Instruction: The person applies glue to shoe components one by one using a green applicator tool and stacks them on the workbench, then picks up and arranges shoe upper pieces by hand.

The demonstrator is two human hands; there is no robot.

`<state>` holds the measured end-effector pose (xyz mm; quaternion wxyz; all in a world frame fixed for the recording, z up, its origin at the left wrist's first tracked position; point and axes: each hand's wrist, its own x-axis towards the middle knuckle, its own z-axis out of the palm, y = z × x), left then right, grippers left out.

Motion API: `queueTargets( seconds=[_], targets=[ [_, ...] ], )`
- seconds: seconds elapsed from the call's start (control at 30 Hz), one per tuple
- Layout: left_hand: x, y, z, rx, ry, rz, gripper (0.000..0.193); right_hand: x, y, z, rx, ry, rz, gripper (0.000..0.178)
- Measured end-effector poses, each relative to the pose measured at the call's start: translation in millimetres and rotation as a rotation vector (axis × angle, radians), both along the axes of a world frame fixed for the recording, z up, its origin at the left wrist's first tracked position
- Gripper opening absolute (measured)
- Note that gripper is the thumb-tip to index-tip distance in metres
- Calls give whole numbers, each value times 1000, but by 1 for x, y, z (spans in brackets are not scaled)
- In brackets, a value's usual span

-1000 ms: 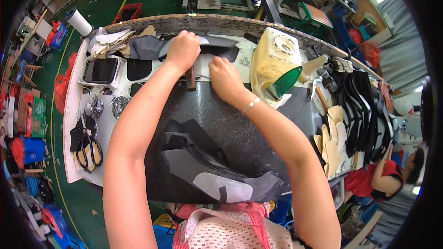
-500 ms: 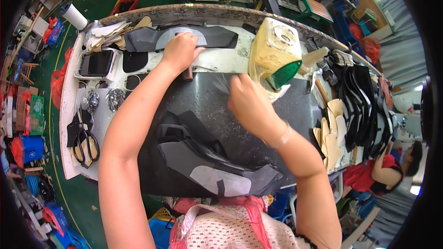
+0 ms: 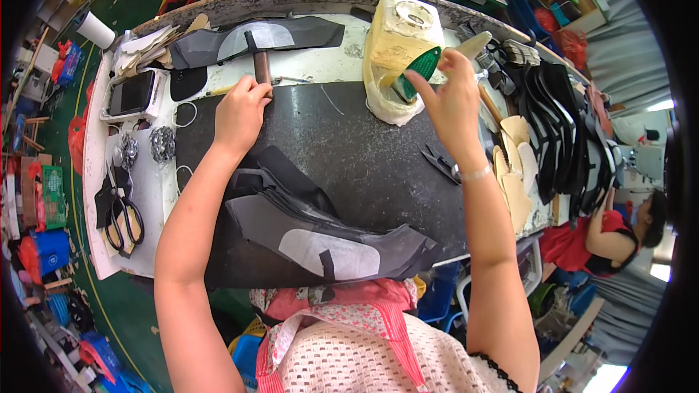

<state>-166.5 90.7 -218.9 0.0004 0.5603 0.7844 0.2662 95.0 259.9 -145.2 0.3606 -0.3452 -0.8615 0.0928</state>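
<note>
My left hand (image 3: pixel 242 115) is closed around the lower end of a hammer's brown handle (image 3: pixel 262 68). The hammer's dark head rests by a grey shaped piece with a pale half-round patch (image 3: pixel 271 34) at the back of the table. At the right, my right hand (image 3: pixel 453 105) is raised with thumb and fingers apart beside a green textured oval piece (image 3: pixel 424 69). That piece leans in the opening of a cut yellowed plastic container (image 3: pixel 397 44); whether my fingertips touch it I cannot tell. Small dark snips (image 3: pixel 441 166) lie near my right wrist.
Stacked dark grey panels (image 3: pixel 291 225) lie on the black mat (image 3: pixel 364 153) nearest me. Black-handled scissors (image 3: pixel 122 215) and a boxed screen device (image 3: pixel 134 94) are at the left. Cream templates (image 3: pixel 514 175) and black curved pieces (image 3: pixel 557 131) line the right; a person (image 3: pixel 615 236) sits beyond.
My left hand has slid from the hammer's head end to its handle end. My right hand has moved right, to the green piece, and opened. Snips now show on the mat. The view has shifted.
</note>
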Motion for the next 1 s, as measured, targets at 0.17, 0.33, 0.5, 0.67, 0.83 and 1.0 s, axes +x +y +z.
queueTargets(
  seconds=[0.17,0.33,0.5,0.67,0.83,1.0],
  targets=[
    [72,-59,48,329,-91,-211,27,-4,16,2,-61,52,163,28],
    [158,-141,36,369,172,-592,30,14,-10,26,-123,-105,-90,23],
    [187,-161,-8,477,163,-273,30,-8,-77,43,-993,-162,454,23],
    [195,-166,-17,422,198,-200,28,-80,-118,-3,-794,-216,1006,18],
    [198,-164,-25,451,177,-173,29,-119,-124,-39,-661,75,1104,16],
    [201,-163,-30,491,205,-142,27,-95,-117,-29,-681,-48,1091,20]
  ],
)
